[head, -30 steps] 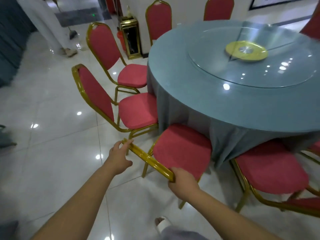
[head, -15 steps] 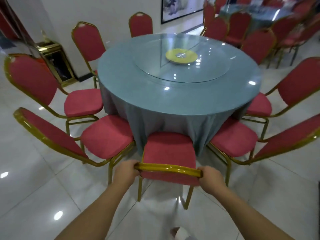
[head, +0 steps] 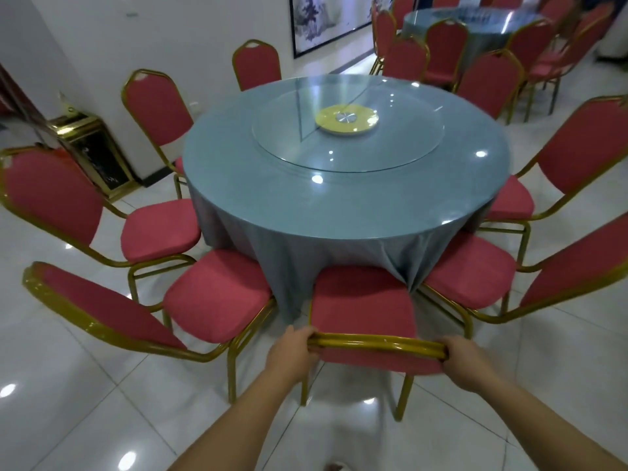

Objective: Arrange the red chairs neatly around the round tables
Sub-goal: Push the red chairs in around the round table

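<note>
A red chair (head: 363,307) with a gold frame stands right in front of me, its seat tucked against the grey-blue cloth of the round table (head: 238,171). My left hand (head: 292,351) grips the left end of its gold top rail. My right hand (head: 467,363) grips the right end. Neighbouring red chairs flank it: one on the left (head: 217,297) and one on the right (head: 469,270), both with seats close to the cloth. Several more red chairs ring the table.
A glass turntable with a yellow hub (head: 346,119) lies on the table. A gold bin (head: 91,154) stands by the white wall at left. A second round table (head: 475,25) with red chairs is at the back right. The floor is glossy white tile.
The held chair went from angled beside the table to facing it squarely, its seat now nearer the cloth. My view swung right to centre on the table. Both hands kept their grip.
</note>
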{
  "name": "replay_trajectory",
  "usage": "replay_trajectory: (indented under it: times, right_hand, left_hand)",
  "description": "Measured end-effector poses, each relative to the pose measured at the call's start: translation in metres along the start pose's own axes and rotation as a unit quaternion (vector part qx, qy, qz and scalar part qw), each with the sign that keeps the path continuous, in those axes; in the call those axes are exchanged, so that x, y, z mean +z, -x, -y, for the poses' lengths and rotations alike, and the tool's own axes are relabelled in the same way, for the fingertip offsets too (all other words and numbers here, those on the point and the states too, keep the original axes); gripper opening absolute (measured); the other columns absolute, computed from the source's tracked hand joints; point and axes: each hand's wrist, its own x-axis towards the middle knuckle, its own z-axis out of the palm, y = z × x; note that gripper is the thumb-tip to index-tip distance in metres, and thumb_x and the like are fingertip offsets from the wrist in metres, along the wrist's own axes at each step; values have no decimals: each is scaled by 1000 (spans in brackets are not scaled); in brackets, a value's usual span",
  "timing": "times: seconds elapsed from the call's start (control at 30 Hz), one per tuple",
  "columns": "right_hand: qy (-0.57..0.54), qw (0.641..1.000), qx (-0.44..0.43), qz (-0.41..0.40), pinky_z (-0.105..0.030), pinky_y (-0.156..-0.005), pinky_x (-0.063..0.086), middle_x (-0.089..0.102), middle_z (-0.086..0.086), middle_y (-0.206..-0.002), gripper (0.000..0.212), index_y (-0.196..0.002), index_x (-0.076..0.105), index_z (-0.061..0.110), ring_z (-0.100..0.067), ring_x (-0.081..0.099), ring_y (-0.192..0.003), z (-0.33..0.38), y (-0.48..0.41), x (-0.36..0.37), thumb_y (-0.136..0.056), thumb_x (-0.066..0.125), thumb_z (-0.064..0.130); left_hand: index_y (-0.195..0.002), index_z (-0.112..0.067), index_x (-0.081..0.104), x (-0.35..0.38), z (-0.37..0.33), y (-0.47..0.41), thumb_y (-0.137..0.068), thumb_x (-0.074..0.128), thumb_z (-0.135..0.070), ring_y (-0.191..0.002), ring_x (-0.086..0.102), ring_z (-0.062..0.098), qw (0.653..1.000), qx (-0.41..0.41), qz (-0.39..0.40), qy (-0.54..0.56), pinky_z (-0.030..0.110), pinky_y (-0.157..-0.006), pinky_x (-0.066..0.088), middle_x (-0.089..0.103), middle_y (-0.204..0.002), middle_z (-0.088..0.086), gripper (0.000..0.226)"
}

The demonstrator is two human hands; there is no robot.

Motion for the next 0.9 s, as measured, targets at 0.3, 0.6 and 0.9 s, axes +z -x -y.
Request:
replay_trajectory:
  times: [0.3, 0.6, 0.9]
  right_hand:
    - [-129, 943, -289, 105, -8, -86, 40, 50, 41, -114, 62, -129, 54, 47, 22, 47, -106, 164, -21, -11, -73, 67, 68]
    - [-157, 907, -368, 132, -18, -93, 41, 55, 18, -121, 51, -135, 55, 30, -3, 53, -114, 376, -14, 74, -86, 68, 42]
    - [-133, 941, -292, 104, -27, -97, 39, 45, 1, -142, 82, -149, 35, 25, -17, 46, -127, 552, 9, 163, -78, 69, 46]
  left_hand:
    - [-128, -35, 57, -74, 95, 27, -89, 68, -16, -106, 60, 8, 968, -83, -85, 220, 29, -84, 54, 62, -113, -12, 45]
    - [-109, -42, 65, -187, 239, 74, -90, 64, -14, -95, 61, -6, 928, -123, -261, 235, 20, -87, 51, 67, -107, -17, 34]
    - [-150, -35, 31, -286, 412, 79, -88, 64, -14, -140, 33, 24, 959, -136, -206, 141, 39, -111, 35, 27, -156, 4, 74]
